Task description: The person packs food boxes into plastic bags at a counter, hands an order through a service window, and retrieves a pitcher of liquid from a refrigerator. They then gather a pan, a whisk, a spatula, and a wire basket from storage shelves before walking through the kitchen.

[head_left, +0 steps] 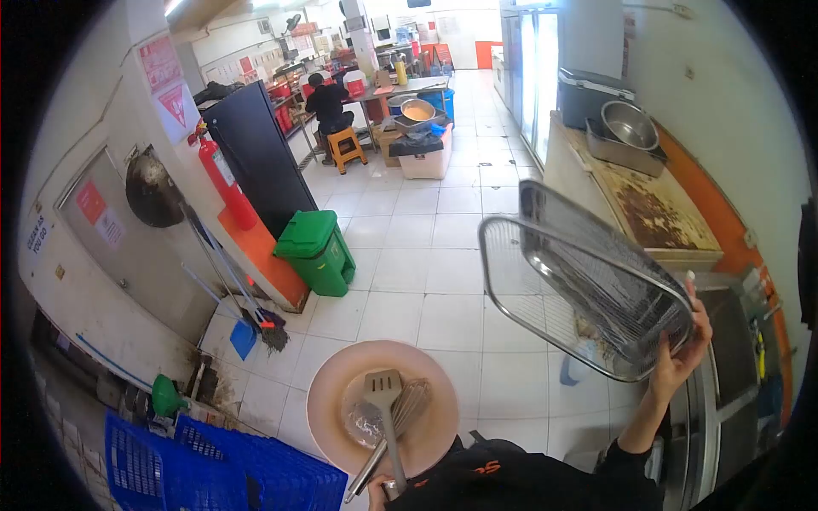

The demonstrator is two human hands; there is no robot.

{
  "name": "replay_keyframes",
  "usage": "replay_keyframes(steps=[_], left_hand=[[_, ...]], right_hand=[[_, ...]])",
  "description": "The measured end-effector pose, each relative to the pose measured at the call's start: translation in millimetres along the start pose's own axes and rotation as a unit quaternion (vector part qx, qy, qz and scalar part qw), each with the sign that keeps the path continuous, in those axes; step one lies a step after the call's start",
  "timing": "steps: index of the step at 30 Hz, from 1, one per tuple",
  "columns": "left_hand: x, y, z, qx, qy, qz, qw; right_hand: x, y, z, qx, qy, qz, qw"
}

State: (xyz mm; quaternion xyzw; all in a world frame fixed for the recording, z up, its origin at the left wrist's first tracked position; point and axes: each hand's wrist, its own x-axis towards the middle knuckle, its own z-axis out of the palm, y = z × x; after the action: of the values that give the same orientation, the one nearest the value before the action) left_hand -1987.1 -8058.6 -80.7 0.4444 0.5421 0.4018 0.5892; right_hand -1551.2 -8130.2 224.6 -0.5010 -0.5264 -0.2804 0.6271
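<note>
My right hand grips the near end of wire mesh baskets, held tilted over the floor at the right; a metal tray seems nested with them. Low in the middle, my left hand is closed around the handle end of a round pan with a pale pinkish inside. A slotted spatula and a wire whisk lie in the pan, their handles crossing its near rim towards my left hand. My sleeve partly hides that hand.
Blue plastic crates stand at the lower left. A green bin, a fire extinguisher and mops line the left side. Sinks and a stained counter run along the right. A person sits at a far table.
</note>
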Motion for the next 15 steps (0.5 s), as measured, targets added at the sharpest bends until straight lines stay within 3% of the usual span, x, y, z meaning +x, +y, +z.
replay_keyframes(steps=[2, 3, 5, 10, 12, 15], left_hand=[[38.9, 54.0, 22.0, -0.137, 0.012, -0.189, 0.972], [64.1, 63.5, 26.9, -0.138, 0.017, -0.195, 0.971], [124.3, 78.2, 37.1, -0.235, -0.08, -0.344, 0.905], [265.9, 117.3, 75.1, -0.214, -0.087, -0.343, 0.91], [325.5, 125.8, 95.6, -0.225, -0.102, -0.333, 0.91], [403.5, 114.7, 110.9, -0.157, -0.042, -0.27, 0.949]], right_hand=[[-0.6, 20.4, 38.6, -0.026, -0.077, 0.036, 0.996], [1.5, 31.5, 56.0, -0.024, -0.084, 0.04, 0.995], [5.1, 61.0, 92.2, -0.183, -0.191, 0.078, 0.961], [-17.5, 162.1, 206.4, -0.182, -0.25, 0.159, 0.938], [-21.5, 219.6, 257.0, -0.12, -0.237, 0.291, 0.919], [-23.4, 297.4, 340.3, -0.167, -0.285, 0.217, 0.919]])
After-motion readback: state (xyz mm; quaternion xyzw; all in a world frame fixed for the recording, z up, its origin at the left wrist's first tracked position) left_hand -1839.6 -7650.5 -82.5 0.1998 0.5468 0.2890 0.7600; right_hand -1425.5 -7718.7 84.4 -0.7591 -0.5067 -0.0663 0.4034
